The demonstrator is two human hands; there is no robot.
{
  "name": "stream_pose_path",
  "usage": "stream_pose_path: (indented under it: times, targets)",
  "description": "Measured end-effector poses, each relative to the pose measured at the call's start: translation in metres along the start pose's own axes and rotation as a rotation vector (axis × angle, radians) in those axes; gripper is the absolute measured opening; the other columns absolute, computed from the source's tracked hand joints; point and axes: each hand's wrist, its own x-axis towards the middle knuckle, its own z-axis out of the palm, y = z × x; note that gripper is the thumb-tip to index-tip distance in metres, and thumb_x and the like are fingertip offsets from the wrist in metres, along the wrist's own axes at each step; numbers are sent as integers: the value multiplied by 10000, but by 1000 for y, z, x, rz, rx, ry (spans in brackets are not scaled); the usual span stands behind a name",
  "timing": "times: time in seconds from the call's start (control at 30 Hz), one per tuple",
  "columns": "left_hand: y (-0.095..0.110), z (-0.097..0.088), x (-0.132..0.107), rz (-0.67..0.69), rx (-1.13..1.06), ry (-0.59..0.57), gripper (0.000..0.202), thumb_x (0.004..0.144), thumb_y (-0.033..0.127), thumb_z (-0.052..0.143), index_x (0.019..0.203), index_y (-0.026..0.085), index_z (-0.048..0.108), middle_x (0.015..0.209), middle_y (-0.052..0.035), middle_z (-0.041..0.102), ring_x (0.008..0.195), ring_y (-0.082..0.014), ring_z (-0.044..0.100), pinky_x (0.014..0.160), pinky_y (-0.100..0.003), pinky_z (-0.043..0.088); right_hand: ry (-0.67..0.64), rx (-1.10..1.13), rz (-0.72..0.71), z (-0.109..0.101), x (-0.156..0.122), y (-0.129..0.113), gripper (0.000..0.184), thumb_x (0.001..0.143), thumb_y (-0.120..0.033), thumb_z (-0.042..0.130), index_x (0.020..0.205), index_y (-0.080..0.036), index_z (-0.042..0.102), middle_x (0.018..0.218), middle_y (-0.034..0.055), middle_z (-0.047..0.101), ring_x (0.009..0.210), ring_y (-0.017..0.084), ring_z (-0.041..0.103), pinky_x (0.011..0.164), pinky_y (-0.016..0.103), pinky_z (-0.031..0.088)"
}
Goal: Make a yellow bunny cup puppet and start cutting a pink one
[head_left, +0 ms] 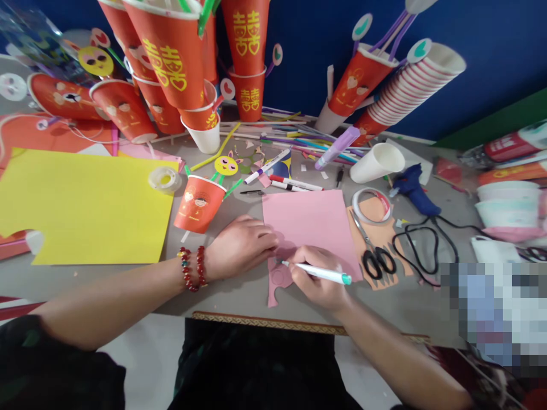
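Note:
A pink sheet of paper (310, 219) lies on the grey table, its lower left part cut into a ragged shape with a small drawn outline on it. My right hand (320, 276) grips a white marker with a green end (325, 272), its tip touching the sheet near the cut edge. Resting flat on the sheet's left side, my left hand (243, 245) has its fingers stretched towards the tip and holds nothing. Just beyond that hand stands a red paper cup (199, 204) with green straws and a yellow bunny face (226, 165).
Scissors (371, 250) and a tape roll (372, 205) lie right on orange paper (387, 279), near a blue glue gun (416, 191). Yellow paper (85, 210) bears another tape roll (164, 179) at left. Stacked red cups (171, 57), a white cup (378, 163) and markers (294, 183) stand or lie behind.

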Motion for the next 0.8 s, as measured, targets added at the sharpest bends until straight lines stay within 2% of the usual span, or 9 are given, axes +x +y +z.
stream_pose_path:
  times: [0.27,0.8]
  targets:
    - [0,0,0,2,9,-4,206,997,292,488,878,186,617,838,-16,671,791,-177,603,712,-315,365,-42,10,-7,0,1,0,187,854,-133,527,689,-220,519,614,-27,598,538,124,532,548,244,411]
    - [0,-1,0,0,-2,-4,203,1000,301,488,881,189,610,841,-13,678,794,-180,606,719,-317,364,-30,19,-13,0,2,-1,190,859,-133,523,692,-222,528,610,-27,610,531,124,533,539,243,427]
